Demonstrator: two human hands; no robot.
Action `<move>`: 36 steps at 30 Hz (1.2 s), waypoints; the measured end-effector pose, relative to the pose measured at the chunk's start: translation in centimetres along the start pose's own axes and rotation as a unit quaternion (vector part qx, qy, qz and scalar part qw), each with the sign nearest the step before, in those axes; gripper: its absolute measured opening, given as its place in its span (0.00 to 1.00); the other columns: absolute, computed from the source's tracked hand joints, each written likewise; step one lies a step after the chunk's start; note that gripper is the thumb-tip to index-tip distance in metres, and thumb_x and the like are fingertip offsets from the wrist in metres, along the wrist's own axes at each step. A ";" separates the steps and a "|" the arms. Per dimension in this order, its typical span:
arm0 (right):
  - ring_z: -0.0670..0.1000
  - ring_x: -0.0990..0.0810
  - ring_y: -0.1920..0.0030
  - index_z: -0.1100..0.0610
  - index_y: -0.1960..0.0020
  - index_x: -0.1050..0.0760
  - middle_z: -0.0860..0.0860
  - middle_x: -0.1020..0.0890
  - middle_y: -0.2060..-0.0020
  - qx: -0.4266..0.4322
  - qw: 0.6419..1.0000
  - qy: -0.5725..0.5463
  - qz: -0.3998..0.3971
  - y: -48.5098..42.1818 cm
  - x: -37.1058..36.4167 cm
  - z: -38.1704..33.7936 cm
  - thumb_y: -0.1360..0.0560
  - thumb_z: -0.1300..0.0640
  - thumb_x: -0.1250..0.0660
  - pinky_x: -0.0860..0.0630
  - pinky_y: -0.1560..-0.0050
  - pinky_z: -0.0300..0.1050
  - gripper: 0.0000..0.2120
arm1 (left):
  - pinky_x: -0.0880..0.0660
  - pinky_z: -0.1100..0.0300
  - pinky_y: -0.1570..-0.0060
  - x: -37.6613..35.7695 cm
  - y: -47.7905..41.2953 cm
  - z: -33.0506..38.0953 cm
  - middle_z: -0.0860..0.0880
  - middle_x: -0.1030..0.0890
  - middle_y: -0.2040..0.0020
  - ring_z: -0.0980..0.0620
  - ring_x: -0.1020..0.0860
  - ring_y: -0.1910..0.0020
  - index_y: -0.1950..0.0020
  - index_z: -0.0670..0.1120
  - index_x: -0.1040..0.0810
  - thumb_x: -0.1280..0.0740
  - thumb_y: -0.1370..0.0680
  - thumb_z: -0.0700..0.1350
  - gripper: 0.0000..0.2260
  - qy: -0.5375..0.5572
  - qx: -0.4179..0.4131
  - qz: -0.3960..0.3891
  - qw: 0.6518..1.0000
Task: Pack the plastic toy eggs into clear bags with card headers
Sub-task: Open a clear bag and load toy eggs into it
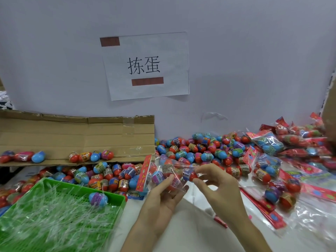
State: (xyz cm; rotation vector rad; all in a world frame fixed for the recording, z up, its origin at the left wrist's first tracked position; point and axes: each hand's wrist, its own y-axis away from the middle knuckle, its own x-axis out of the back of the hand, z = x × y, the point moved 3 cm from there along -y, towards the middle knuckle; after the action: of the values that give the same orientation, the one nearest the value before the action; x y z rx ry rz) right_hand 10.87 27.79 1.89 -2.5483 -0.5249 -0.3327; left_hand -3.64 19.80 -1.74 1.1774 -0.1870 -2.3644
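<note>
Toy eggs lie mostly loose behind and right of the green tray, where the left hand clamps its grip on a part-filled clear bag and the right hand pinches one egg at its mouth; filled bags farther right of the tray indicate packing is under way, with much remaining.

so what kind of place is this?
Probably a toy packing workstation in a factory or workshop: a heap of loose toy eggs along the table, a pile of filled bags with red card headers at the right, and a printed sign taped to the partition.
</note>
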 end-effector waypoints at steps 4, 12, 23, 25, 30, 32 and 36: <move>0.44 0.15 0.56 0.46 0.53 0.16 0.38 0.15 0.58 0.022 0.999 -0.011 0.042 0.2 -0.2 0.1 0.28 0.63 0.23 0.19 0.56 0.39 0.12 | 0.15 0.46 0.51 -0.2 0.3 -0.3 0.35 0.16 0.40 0.38 0.15 0.43 0.33 0.37 0.21 0.25 0.30 0.38 0.25 0.003 0.012 0.002 1.000; 0.41 0.16 0.56 0.41 0.53 0.19 0.36 0.15 0.57 0.020 0.992 -0.021 0.120 0.5 -0.7 -0.2 0.29 0.62 0.22 0.21 0.56 0.30 0.16 | 0.17 0.41 0.48 -0.2 0.4 0.2 0.34 0.18 0.38 0.34 0.16 0.42 0.32 0.37 0.22 0.28 0.27 0.43 0.24 0.106 0.026 -0.027 0.994; 0.44 0.21 0.53 0.46 0.55 0.15 0.41 0.15 0.60 0.027 0.991 0.012 0.128 1.1 -1.2 -0.3 0.31 0.58 0.20 0.29 0.54 0.29 0.09 | 0.17 0.45 0.47 -1.0 0.5 -1.0 0.33 0.19 0.36 0.36 0.18 0.38 0.40 0.36 0.16 0.28 0.25 0.40 0.15 0.026 0.033 -0.100 0.994; 0.45 0.22 0.50 0.46 0.54 0.15 0.38 0.16 0.58 0.029 0.992 0.025 0.117 1.0 -1.3 -0.1 0.28 0.58 0.22 0.30 0.52 0.28 0.08 | 0.16 0.46 0.49 -0.9 0.4 -1.2 0.34 0.18 0.37 0.37 0.17 0.39 0.42 0.36 0.15 0.28 0.25 0.40 0.14 0.025 0.036 -0.098 0.994; 0.42 0.28 0.42 0.46 0.45 0.16 0.33 0.22 0.49 0.049 0.995 0.078 0.030 1.0 -2.6 0.2 0.20 0.59 0.32 0.33 0.43 0.34 0.11 | 0.15 0.51 0.54 -0.2 -0.2 -1.0 0.35 0.16 0.41 0.41 0.14 0.47 0.42 0.36 0.15 0.27 0.28 0.40 0.16 0.006 0.005 -0.047 0.999; 0.42 0.31 0.41 0.43 0.41 0.18 0.32 0.26 0.46 0.057 0.994 0.098 -0.001 1.2 -3.1 -0.1 0.22 0.55 0.37 0.33 0.42 0.38 0.15 | 0.16 0.53 0.57 0.1 -0.5 -1.0 0.34 0.16 0.42 0.43 0.13 0.50 0.42 0.34 0.16 0.27 0.28 0.39 0.17 0.011 -0.002 -0.025 1.000; 0.45 0.33 0.42 0.40 0.34 0.22 0.35 0.31 0.46 0.080 0.987 0.132 -0.035 1.4 -3.5 -0.3 0.22 0.57 0.39 0.33 0.41 0.41 0.21 | 0.16 0.55 0.59 0.5 -0.6 -1.0 0.36 0.14 0.47 0.45 0.13 0.53 0.50 0.36 0.12 0.28 0.30 0.38 0.11 0.011 -0.010 -0.011 1.000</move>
State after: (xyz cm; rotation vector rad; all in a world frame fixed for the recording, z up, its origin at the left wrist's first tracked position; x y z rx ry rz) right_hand 8.29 25.45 0.33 -2.2900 -0.5188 -0.6176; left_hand -3.33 20.21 -2.95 1.2028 -0.1441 -2.3651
